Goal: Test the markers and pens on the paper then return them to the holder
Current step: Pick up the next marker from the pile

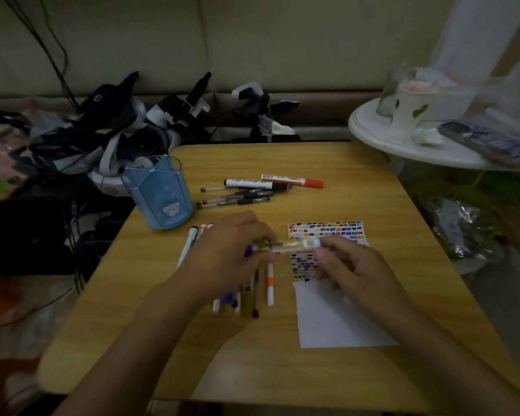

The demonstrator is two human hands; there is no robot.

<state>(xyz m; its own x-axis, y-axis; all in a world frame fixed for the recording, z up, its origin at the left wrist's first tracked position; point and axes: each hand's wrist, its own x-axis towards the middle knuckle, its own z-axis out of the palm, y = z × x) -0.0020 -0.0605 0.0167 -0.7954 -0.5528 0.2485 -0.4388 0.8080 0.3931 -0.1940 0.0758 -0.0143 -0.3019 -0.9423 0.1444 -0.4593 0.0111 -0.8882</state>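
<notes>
Head view: both hands [222,253] [347,265] grip a pen [285,246]; holder [159,196] looks empty

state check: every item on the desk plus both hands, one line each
left hand: grips one end of the pen.
right hand: pinches the pen's other end.
pen: held level above the paper, blurred; capped or not, cannot tell.
paper: flat, upper part filled with colour swatches, lower part blank.
holder: upright; nothing seen standing in it.
red marker: capped, lying flat.
black marker: lying flat beside the red one.
</notes>
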